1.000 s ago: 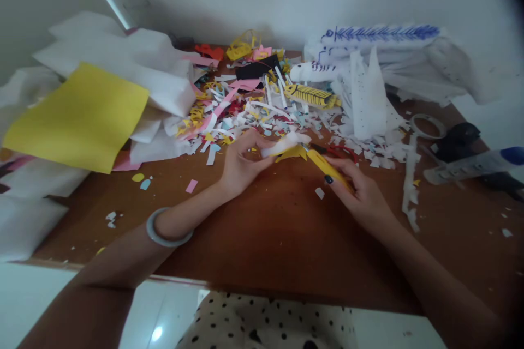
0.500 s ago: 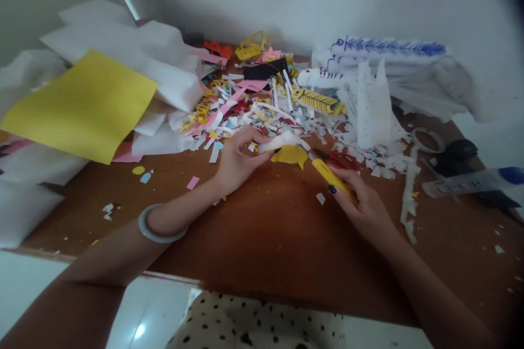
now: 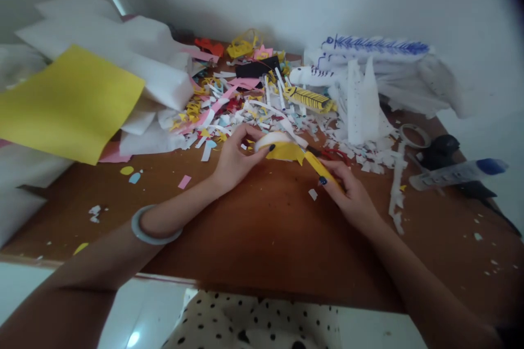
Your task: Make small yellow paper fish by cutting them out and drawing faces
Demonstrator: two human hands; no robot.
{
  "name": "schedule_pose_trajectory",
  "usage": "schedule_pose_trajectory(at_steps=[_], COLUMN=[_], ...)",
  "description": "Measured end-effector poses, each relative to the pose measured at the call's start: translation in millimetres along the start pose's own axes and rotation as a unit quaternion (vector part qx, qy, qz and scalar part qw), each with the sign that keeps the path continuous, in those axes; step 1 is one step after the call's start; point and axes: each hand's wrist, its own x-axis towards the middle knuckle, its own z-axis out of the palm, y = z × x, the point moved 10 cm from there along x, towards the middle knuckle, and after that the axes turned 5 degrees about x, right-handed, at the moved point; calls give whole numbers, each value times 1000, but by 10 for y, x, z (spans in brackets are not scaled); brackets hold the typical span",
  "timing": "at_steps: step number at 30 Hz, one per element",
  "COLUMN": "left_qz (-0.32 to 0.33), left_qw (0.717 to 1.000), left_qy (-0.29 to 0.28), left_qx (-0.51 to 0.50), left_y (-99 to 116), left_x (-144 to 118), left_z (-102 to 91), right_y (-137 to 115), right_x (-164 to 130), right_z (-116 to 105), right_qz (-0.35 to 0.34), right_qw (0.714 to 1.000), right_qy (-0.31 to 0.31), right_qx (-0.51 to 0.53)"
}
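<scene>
Over on the left, her left hand (image 3: 235, 161) pinches a white-and-yellow paper piece (image 3: 280, 147) between thumb and fingertips above the brown table (image 3: 262, 240); just right, her right hand (image 3: 350, 196) grips a yellow utility knife (image 3: 321, 166), its tip touching the paper.

Left hand (image 3: 233, 161) fingers pinched, right hand (image 3: 347, 193) fingers curled, forearms converging

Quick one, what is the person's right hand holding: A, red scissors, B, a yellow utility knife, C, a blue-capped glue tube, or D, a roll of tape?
B: the right hand grips a yellow utility knife, its tip at the yellow paper piece pinched in the left hand.
</scene>
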Motion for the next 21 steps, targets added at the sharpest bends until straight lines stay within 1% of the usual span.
schedule_pose_trajectory(at_steps=[3,6,8,11,13,17,19,21], left_qz=[-34,-80,-100,-93,-93,-118,-112,-92], left_qw=[999,994,990,987,984,983,986,988], left_qy=[-16,-71,-104,-125,-134,-133,-114,-88], left_qx=[-24,-31,-3,50,65,47,56,88], left_y=[-111,-198,-221,-203,-225,-329,-321,-261], left_x=[1,-17,-30,-25,-29,-71,-77,-67], left_z=[67,192,235,212,201,210,192,148], right_y=[24,3,-35,-96,-138,-211,-235,-259], right_x=[-7,-25,-43,-69,-82,-100,-109,-120], right_z=[42,75,107,165,200,215,194,169], right_qz=[0,-11,-22,-33,-39,-42,-35,-31], right_qw=[1000,1000,999,997,996,991,988,985], right_qy=[7,14,10,0,-4,5,13,17], right_qx=[-7,-22,-36,-66,-86,-128,-151,-170])
